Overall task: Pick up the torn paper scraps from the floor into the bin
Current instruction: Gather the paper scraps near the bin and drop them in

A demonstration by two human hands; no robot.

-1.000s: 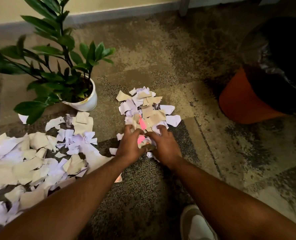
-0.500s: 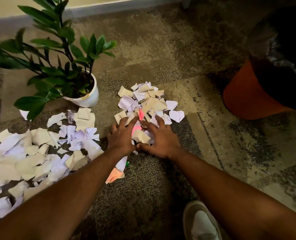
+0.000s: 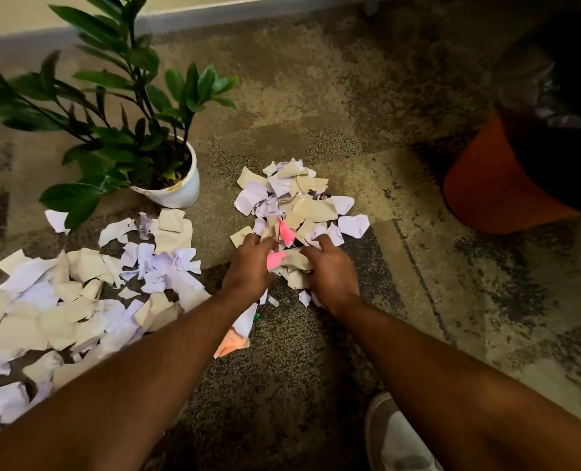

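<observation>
A pile of torn white, beige and pink paper scraps lies on the carpet in the middle. My left hand and my right hand sit at its near edge, fingers curled around a bunch of scraps pressed between them. A wider spread of scraps covers the floor at the left. The orange bin with a black liner stands at the right, apart from both hands.
A potted plant in a white pot stands left of the middle pile, its leaves reaching over the left scraps. An orange scrap lies under my left forearm. My white shoe is at the bottom. A wall baseboard runs along the top.
Both hands spread over the pile's near edge, then drew together, bunching scraps between them. The view has shifted slightly.
</observation>
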